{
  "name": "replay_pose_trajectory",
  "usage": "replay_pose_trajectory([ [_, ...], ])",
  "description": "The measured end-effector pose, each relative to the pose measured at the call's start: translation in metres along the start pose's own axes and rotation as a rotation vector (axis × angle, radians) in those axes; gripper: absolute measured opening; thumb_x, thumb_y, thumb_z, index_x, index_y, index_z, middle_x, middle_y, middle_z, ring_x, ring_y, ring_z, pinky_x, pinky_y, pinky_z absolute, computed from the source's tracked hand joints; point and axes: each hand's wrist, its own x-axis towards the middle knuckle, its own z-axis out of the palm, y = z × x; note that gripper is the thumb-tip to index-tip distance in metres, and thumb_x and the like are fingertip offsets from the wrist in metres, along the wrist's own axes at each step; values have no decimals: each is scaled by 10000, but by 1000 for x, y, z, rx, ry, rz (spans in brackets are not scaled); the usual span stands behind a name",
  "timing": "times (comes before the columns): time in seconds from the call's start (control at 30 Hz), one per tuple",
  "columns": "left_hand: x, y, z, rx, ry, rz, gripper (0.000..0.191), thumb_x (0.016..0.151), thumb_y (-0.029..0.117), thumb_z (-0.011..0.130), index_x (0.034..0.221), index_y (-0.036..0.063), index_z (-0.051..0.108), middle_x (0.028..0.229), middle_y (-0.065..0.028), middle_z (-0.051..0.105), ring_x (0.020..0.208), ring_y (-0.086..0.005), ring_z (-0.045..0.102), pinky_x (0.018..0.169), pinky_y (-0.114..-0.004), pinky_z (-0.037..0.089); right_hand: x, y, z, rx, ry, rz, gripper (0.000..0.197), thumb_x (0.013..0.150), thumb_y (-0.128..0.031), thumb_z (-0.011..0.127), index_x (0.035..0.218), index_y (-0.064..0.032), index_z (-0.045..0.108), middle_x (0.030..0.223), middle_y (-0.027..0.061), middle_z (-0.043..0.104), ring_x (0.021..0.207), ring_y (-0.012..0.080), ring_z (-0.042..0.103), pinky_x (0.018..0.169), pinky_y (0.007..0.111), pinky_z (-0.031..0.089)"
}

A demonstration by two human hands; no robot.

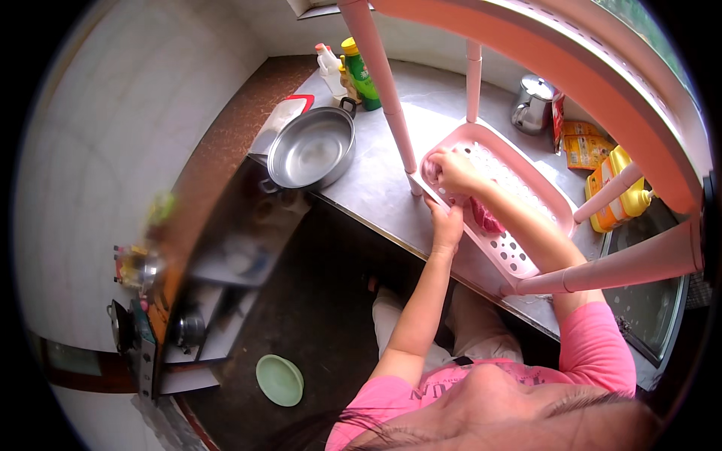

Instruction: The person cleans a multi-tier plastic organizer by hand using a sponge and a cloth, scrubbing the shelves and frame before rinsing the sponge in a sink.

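Observation:
A pink plastic shelf rack with round posts [392, 107] stands before me on the grey countertop [369, 208]. Its lowest tier is a pale pink perforated tray [510, 251]. My left hand [447, 222] grips the tray's near side wall, thumb upward. Inside the tray's left end, my right hand [456, 171] is closed on a small pinkish-purple item [432, 171], mostly covered by the fingers; what it is I cannot tell. Under my right forearm lies a crumpled dark-pink item [486, 217], possibly a package or cloth, partly hidden by the arm.
Left on the counter sits a two-handled metal pot [313, 149], with a green bottle [361, 76] behind it. A metal jug [533, 104], yellow packets [586, 145] and a yellow bottle [615, 191] stand beyond the tray. On the floor is a green basin [280, 380].

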Motion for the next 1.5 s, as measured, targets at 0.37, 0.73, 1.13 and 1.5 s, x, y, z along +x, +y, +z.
replay_pose_trajectory([
  [0.37,-4,7,4,-29,12,-12,810,765,-47,451,1438,64,15,1316,-196,374,1219,-262,423,999,-348,370,-19,24,-82,-23,-939,-77,449,589,77,513,984,-45,686,986,120,631,876,230,586,769,316,464],
  [0.73,3,-3,-6,8,13,-12,837,776,-26,484,1452,77,1,1343,-227,363,1148,-264,487,905,-334,450,-9,-6,16,-107,47,83,220,737,-135,618,942,-120,697,1051,89,583,953,348,518,824,400,480],
  [1.13,-7,-2,6,-22,103,30,788,784,-24,438,1454,45,30,1426,-232,268,1302,-308,344,1064,-359,295,5,8,2,-186,179,59,161,699,-119,645,848,-75,688,952,93,584,925,303,555,787,410,507],
  [1.5,0,-17,5,-28,136,-2,729,791,-49,423,1437,33,95,1296,-184,432,1106,-242,511,870,-315,462,-18,58,-67,1001,-38,503,331,972,-295,477,1083,-7,596,976,67,647,834,114,621,761,272,512],
])
